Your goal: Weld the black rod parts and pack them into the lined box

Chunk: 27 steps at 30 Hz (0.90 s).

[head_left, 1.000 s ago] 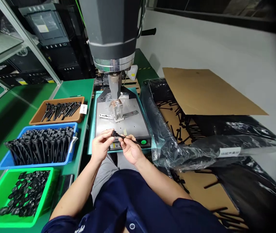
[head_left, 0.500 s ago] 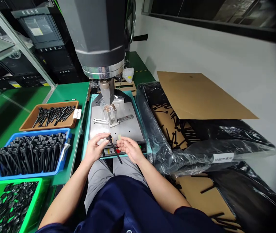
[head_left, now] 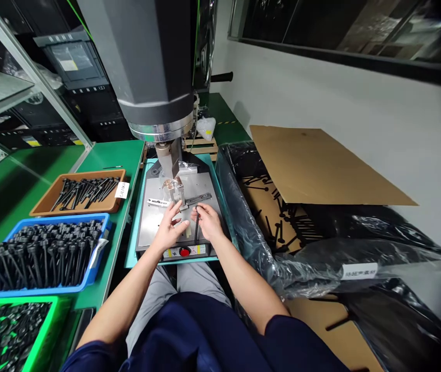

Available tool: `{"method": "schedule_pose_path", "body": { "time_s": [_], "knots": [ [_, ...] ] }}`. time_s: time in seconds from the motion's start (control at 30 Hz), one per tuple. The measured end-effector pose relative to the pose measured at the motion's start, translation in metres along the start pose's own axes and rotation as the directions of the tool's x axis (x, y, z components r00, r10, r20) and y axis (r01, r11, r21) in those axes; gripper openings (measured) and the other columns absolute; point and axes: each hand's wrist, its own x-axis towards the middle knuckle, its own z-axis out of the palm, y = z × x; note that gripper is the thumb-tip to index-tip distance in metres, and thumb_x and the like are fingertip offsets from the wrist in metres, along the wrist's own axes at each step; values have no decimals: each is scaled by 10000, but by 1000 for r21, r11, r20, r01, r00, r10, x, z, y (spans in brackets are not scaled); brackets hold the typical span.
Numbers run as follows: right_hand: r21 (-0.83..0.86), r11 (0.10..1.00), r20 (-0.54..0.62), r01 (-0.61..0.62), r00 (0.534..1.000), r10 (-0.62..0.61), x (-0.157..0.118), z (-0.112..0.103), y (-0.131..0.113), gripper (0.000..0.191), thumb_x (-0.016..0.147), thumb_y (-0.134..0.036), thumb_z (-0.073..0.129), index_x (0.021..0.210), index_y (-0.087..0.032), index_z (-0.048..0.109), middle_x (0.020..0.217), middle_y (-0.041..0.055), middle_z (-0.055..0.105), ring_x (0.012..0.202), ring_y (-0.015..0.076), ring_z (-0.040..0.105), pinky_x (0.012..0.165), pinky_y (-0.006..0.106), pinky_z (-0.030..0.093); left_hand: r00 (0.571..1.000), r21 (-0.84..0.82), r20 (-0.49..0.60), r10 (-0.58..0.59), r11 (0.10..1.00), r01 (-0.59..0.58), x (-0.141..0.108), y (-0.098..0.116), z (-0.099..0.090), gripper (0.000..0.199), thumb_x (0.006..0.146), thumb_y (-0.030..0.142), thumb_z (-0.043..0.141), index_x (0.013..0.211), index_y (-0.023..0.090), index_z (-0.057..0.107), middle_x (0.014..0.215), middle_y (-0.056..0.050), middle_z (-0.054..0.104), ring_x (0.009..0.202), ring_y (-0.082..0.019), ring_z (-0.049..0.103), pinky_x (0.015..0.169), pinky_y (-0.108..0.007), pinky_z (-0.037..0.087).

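My right hand (head_left: 208, 221) pinches a thin black rod-shaped part (head_left: 197, 227) near its upper end; the rod hangs down over the front of the machine's metal plate (head_left: 152, 222). To its left, my left hand (head_left: 169, 227) is held over the plate with fingers apart and nothing in them. Just beyond both hands stands a small clear-and-metal fixture (head_left: 174, 191) with slotted bars to either side. Right above the fixture is the press head's metal horn (head_left: 169, 160). A red button (head_left: 184, 251) shows on the front panel below my hands.
On the left bench are a brown tray (head_left: 37, 206) and a blue bin (head_left: 106, 222) of black rod parts, plus a green bin (head_left: 55, 315) of small black pieces. At right, a plastic-lined box (head_left: 255, 248) holds more rods under a cardboard sheet (head_left: 329, 165).
The black rod has passed from my left hand to my right. Both hands have moved forward over the plate, towards the fixture, and my left fingers have spread.
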Motion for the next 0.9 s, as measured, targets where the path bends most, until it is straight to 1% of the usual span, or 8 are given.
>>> {"method": "schedule_pose_path", "body": {
  "time_s": [0.07,0.13,0.23,0.37,0.5,0.6,0.7,0.9],
  "knots": [
    [-13,1000,28,-1,1000,2,12,6,-2,334,639,-314,807,902,-206,632,820,10,695,718,145,657,751,347,568,999,-53,-39,11,999,-13,7,2,1,761,765,400,746,1445,323,413,1593,-101,262,1359,-303,430,1039,-436,449],
    [-41,999,63,10,998,-7,21,12,-3,320,650,-307,790,912,-206,637,831,12,700,735,145,665,788,351,562,995,-111,-99,28,993,-39,12,6,0,751,750,397,761,1420,285,440,1529,-135,381,1322,-299,477,1037,-453,453],
    [-121,992,133,44,991,-28,29,21,0,320,641,-292,780,919,-203,649,852,15,708,770,153,665,834,362,547,977,-187,-208,39,979,-79,15,14,-4,608,752,398,760,1293,212,555,1352,-161,574,1203,-282,590,1040,-478,452],
    [-225,956,271,188,955,-124,36,30,3,367,658,-288,764,1004,-204,679,988,42,724,913,183,659,950,381,496,953,-291,-302,-21,954,-71,14,26,-7,478,775,394,740,1181,178,607,1248,-152,647,1038,-260,684,970,-481,509],
    [-366,850,315,378,910,-270,39,41,-2,321,748,-321,703,1054,-222,695,969,35,708,873,178,634,911,362,507,944,-388,-318,-91,920,-42,12,37,-8,470,758,374,761,1148,161,607,1227,-158,652,948,-240,714,903,-446,549],
    [-419,762,313,493,867,-388,39,51,-9,300,774,-315,674,1064,-250,708,1033,42,655,858,171,604,850,323,516,943,-399,-315,-108,917,-28,11,44,-9,484,747,373,769,1150,161,606,1229,-159,650,934,-243,718,884,-437,554],
    [-428,725,297,540,841,-451,41,59,-15,290,762,-312,681,1046,-271,730,1057,47,609,893,180,590,855,312,507,943,-417,-310,-118,909,-23,11,48,-10,493,733,373,781,1144,163,609,1226,-159,655,923,-241,720,876,-434,557],
    [-423,700,313,575,818,-483,56,70,-13,250,738,-314,720,983,-278,756,1087,47,588,1059,209,572,990,331,443,955,-419,-286,-84,907,-46,15,47,-10,503,731,364,786,1164,171,620,1246,-153,649,917,-228,719,887,-430,561]
  ]
}}
